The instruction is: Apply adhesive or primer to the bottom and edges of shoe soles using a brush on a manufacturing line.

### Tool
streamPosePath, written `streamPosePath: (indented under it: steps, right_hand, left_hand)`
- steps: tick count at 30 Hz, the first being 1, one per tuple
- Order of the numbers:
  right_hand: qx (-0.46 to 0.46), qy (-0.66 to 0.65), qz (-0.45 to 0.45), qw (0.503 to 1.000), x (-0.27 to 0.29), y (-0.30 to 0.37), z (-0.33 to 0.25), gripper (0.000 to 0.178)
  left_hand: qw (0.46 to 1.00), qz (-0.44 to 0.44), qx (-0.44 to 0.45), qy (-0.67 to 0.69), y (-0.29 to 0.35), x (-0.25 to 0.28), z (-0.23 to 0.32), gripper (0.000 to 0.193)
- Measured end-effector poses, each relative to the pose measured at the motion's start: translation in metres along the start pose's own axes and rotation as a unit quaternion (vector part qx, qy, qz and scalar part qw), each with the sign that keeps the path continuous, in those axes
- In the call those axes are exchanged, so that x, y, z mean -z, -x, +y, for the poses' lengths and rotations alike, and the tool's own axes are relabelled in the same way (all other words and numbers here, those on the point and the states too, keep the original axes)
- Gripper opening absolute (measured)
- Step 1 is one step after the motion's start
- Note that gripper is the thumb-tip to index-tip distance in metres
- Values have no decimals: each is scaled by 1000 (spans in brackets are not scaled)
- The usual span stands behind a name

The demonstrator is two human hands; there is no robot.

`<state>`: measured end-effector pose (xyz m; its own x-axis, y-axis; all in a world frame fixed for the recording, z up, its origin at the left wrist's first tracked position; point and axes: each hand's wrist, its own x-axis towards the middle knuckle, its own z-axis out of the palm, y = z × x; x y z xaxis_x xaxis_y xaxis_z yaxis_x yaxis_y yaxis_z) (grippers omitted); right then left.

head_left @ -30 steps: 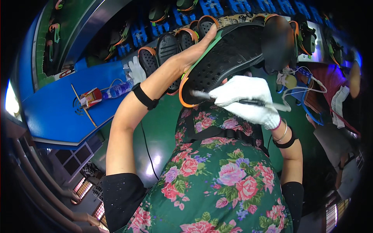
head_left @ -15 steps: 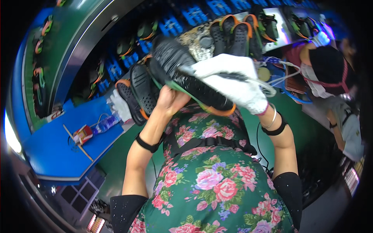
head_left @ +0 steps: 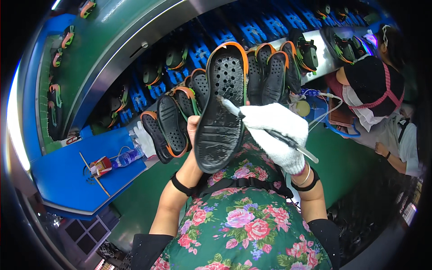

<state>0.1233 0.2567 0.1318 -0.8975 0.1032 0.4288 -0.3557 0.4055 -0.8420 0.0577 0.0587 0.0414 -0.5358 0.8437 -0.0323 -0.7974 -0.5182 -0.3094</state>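
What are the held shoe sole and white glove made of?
Shoe sole: probably rubber or foam, black with a wet-looking shine; its ridges and holes suggest moulding. White glove: likely knitted cotton or synthetic yarn, matte, going by its textured surface.

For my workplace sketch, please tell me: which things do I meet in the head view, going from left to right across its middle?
Red carton, plastic bottle, loose white glove, cluster of black shoe soles, bare left hand, held shoe sole with orange edge, white-gloved right hand, co-worker.

A shoe workshop, shown by its many black soles (head_left: 218, 121).
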Motion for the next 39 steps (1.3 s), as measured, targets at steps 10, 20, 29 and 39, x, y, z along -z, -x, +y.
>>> streamPosePath:
  steps: [10, 20, 29, 39]
  right_hand:
    - [-3, -21, 18, 1000, -4, 0, -5, 15]
    - [-87, -85, -44, 992, -10, 19, 5, 18]
    - [-32, -38, -19, 999, -22, 6, -3, 16]
    - [-51, -31, -43, 997, -23, 19, -9, 19]
  left_hand:
    - [965, 151, -60, -205, 4, -1, -6, 70]
    - [901, 90, -78, -418, 29, -15, 22, 102]
    - [900, 125, -95, -406, 12, -25, 29, 98]
    - [784, 190, -120, -579, 4, -38, 55, 46]
